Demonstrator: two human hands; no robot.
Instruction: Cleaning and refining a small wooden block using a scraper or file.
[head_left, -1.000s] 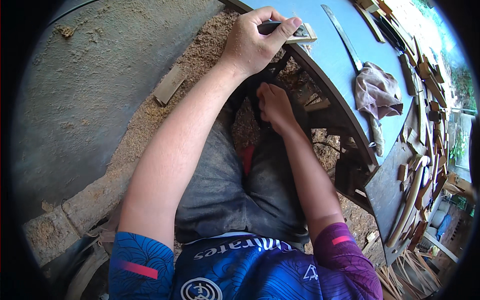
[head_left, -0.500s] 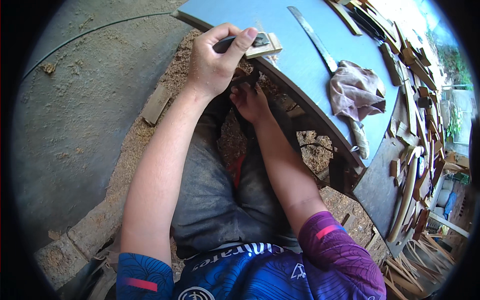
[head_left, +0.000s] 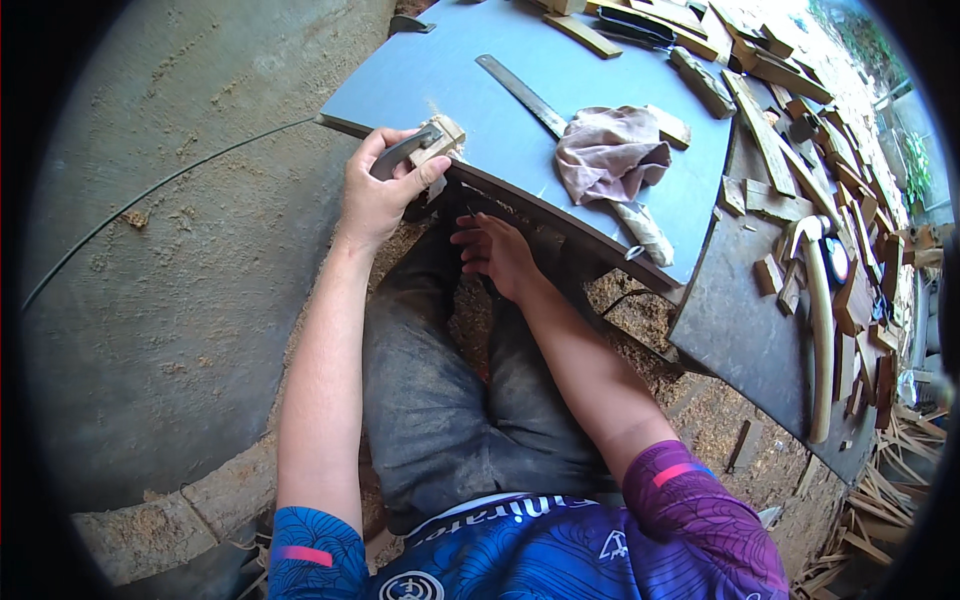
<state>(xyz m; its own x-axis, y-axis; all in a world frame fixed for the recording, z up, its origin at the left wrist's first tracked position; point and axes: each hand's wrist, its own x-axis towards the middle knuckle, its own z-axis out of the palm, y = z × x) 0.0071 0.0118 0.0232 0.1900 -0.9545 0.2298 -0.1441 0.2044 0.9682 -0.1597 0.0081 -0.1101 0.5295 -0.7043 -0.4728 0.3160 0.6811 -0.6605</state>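
My left hand (head_left: 368, 200) is closed round the dark metal frame of a G-clamp (head_left: 402, 156) at the table's near left edge. Its thumb presses by a small pale wooden block (head_left: 438, 142), which lies under the clamp's upper jaw on the grey-blue tabletop (head_left: 410, 85). Below that edge, in front of my knees, hangs my right hand (head_left: 497, 256), open with its fingers apart and nothing visible in it. The clamp's lower part is mostly hidden in shadow beneath the table.
A long flat metal blade (head_left: 522, 96), a crumpled cloth (head_left: 612, 150) and a wrapped handle (head_left: 645, 235) lie on the tabletop. Another clamp (head_left: 410, 24) sits at the far corner. Right, a hammer (head_left: 818, 330) rests among wood offcuts (head_left: 770, 205). A cable (head_left: 150, 195) crosses the left floor.
My right hand has come away from the dark part beneath the table edge, and its fingers have spread. The left hand stays on the clamp. The whole view has shifted.
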